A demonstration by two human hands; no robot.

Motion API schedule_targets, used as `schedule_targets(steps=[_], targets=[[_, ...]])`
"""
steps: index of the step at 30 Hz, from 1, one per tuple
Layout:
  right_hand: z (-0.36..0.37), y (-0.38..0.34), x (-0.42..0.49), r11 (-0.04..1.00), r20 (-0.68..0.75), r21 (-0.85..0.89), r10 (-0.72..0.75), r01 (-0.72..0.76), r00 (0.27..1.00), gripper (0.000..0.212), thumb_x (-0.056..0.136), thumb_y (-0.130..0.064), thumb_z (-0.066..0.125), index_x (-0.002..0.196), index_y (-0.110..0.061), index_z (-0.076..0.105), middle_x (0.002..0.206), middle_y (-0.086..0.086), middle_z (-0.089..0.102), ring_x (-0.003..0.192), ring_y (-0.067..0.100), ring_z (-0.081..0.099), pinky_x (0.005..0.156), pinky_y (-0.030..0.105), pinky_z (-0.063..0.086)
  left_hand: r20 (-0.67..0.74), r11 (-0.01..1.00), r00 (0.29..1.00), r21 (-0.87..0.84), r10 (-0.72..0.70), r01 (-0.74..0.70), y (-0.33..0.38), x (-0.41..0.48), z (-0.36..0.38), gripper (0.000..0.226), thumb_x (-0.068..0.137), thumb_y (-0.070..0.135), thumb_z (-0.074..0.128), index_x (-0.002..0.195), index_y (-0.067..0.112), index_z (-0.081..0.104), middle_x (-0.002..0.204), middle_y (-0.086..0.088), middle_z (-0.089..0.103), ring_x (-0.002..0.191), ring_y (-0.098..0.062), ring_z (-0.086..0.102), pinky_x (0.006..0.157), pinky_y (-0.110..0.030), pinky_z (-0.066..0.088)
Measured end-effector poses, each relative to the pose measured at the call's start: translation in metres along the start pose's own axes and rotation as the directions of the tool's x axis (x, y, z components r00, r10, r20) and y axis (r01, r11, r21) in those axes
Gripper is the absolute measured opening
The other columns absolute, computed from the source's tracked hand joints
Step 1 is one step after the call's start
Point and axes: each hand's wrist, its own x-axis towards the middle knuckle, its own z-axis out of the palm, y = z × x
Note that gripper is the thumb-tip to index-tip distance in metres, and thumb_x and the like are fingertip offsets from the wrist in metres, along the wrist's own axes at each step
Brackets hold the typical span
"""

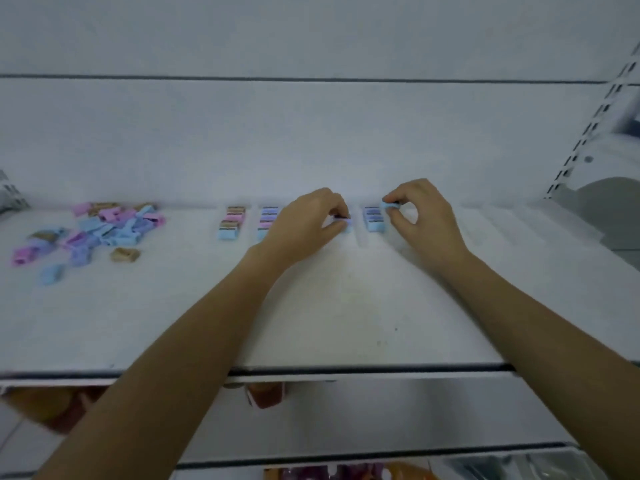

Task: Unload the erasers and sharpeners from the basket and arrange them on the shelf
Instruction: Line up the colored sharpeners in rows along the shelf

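Head view: we are working along the shelf [346,306], where a loose pile [97,230] is waiting at the left, so most sorting is left, we judge. Four short rows [232,223] are sitting at the back. Our left hand [304,220] is pinching a purple piece [346,221] at the third row; our right hand [422,220] is pinching a blue piece [389,205] by the fourth.

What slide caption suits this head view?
Left hand pinches a purple piece, right hand a blue piece, beside neat rows on a white shelf; loose pile at left.
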Motion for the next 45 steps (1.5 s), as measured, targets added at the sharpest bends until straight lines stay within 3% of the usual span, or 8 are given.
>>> schedule_targets(steps=[4, 7, 12, 21, 27, 32, 37, 45], targets=[[0.003, -0.001, -0.002, 0.999, 0.179, -0.026, -0.014, 0.019, 0.984, 0.013, 0.078, -0.001, 0.061, 0.089, -0.006, 0.064, 0.087, 0.0, 0.057, 0.082, 0.016, 0.054, 0.073, 0.013, 0.034, -0.005, 0.98, 1.0, 0.2, 0.022, -0.021, 0.006, -0.004, 0.008, 0.015, 0.088, 0.022, 0.059, 0.091, 0.008, 0.064, 0.095, -0.008, 0.064, 0.094, -0.026, 0.054, 0.078, -0.032, 0.036], [0.003, -0.003, -0.003, 0.996, 0.225, -0.074, -0.036, 0.054, 0.974, 0.012, 0.08, -0.005, 0.061, 0.091, -0.007, 0.064, 0.094, 0.006, 0.064, 0.088, 0.023, 0.055, 0.077, 0.025, 0.033, 0.012, 0.963, 1.0, 0.27, 0.003, -0.006, 0.004, -0.005, 0.012, 0.015, 0.088, 0.022, 0.058, 0.09, 0.009, 0.065, 0.095, -0.007, 0.065, 0.097, -0.026, 0.054, 0.078, -0.03, 0.034], [0.004, 0.001, -0.005, 0.987, 0.276, -0.152, -0.008, 0.052, 0.961, 0.01, 0.079, -0.006, 0.061, 0.087, -0.009, 0.067, 0.093, 0.006, 0.066, 0.094, 0.026, 0.053, 0.079, 0.027, 0.031, 0.011, 0.95, 0.998, 0.306, 0.067, -0.067, 0.004, -0.01, 0.014, 0.025, 0.079, 0.025, 0.045, 0.072, 0.009, 0.063, 0.075, -0.008, 0.063, 0.071, -0.03, 0.06, 0.061, -0.032, 0.046], [0.003, 0.001, -0.003, 0.974, 0.265, -0.222, 0.018, 0.043, 0.964, 0.017, 0.079, -0.002, 0.058, 0.088, -0.006, 0.071, 0.095, 0.009, 0.068, 0.096, 0.032, 0.054, 0.084, 0.036, 0.037, 0.035, 0.956, 0.995, 0.277, 0.094, -0.1, 0.002, -0.013, 0.011, 0.027, 0.083, 0.023, 0.043, 0.074, 0.01, 0.065, 0.074, -0.004, 0.065, 0.069, -0.027, 0.06, 0.061, -0.03, 0.048], [0.003, 0.001, -0.004, 0.972, 0.244, -0.232, 0.011, 0.048, 0.97, 0.017, 0.08, -0.005, 0.057, 0.09, -0.007, 0.07, 0.095, 0.008, 0.068, 0.095, 0.03, 0.055, 0.082, 0.034, 0.036, 0.027, 0.949, 0.994, 0.294, 0.106, -0.109, -0.002, -0.013, 0.012, 0.025, 0.083, 0.023, 0.044, 0.075, 0.011, 0.065, 0.075, -0.002, 0.065, 0.071, -0.026, 0.06, 0.06, -0.029, 0.045], [0.004, -0.007, -0.003, 0.989, 0.183, -0.141, -0.01, 0.036, 0.983, 0.026, 0.073, -0.015, 0.048, 0.089, -0.007, 0.067, 0.092, 0.006, 0.068, 0.087, 0.029, 0.057, 0.076, 0.028, 0.03, -0.038, 0.934, 0.991, 0.341, 0.128, -0.107, -0.003, -0.01, 0.01, 0.023, 0.083, 0.021, 0.045, 0.078, 0.01, 0.065, 0.077, -0.004, 0.065, 0.071, -0.026, 0.059, 0.061, -0.03, 0.045], [0.006, -0.033, 0.0, 0.987, 0.229, -0.062, -0.131, 0.149, 0.965, 0.023, 0.077, -0.013, 0.051, 0.093, -0.008, 0.066, 0.093, 0.006, 0.067, 0.087, 0.028, 0.057, 0.075, 0.023, 0.026, -0.035, 0.908, 0.994, 0.411, 0.101, -0.077, -0.005, -0.011, -0.03, 0.03, 0.082, 0.026, 0.042, 0.081, 0.008, 0.066, 0.078, -0.008, 0.066, 0.069, -0.029, 0.062, 0.059, -0.03, 0.045], [0.046, -0.121, 0.019, 0.951, 0.383, 0.052, -0.3, 0.304, 0.874, 0.021, 0.086, -0.009, 0.054, 0.106, -0.009, 0.062, 0.108, 0.007, 0.061, 0.099, 0.025, 0.053, 0.084, 0.033, 0.04, -0.05, 0.801, 0.996, 0.598, 0.073, -0.029, -0.044, -0.054, -0.143, 0.025, 0.092, 0.024, 0.047, 0.098, 0.008, 0.065, 0.099, -0.01, 0.065, 0.087, -0.032, 0.059, 0.068, -0.034, 0.039]])
